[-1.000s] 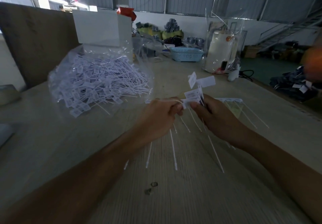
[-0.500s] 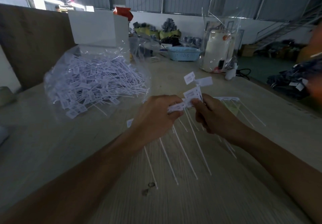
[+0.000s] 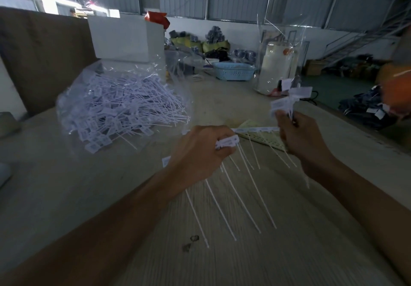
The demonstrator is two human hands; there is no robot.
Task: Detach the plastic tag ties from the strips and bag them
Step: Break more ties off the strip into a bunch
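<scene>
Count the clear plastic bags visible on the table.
2: one bag at left, full of loose ties; another bag upright at the far right around a white container. Others may be hidden.

White tag ties (image 3: 233, 199) hang over a pale wood-grain table (image 3: 289, 252) (two dark spots near its front); a light blue perforated basket (image 3: 233, 71) sits behind.

No text, label, brand or number can be read. The flat heads of the white tag ties (image 3: 227, 141) pinched in the left hand (image 3: 200, 150) carry faint grey print, as do those heaped in the clear bag (image 3: 120, 110), but it is too blurred and small to make out. The orange mark (image 3: 287, 51) on the far white container (image 3: 275, 70) is equally illegible.
</scene>
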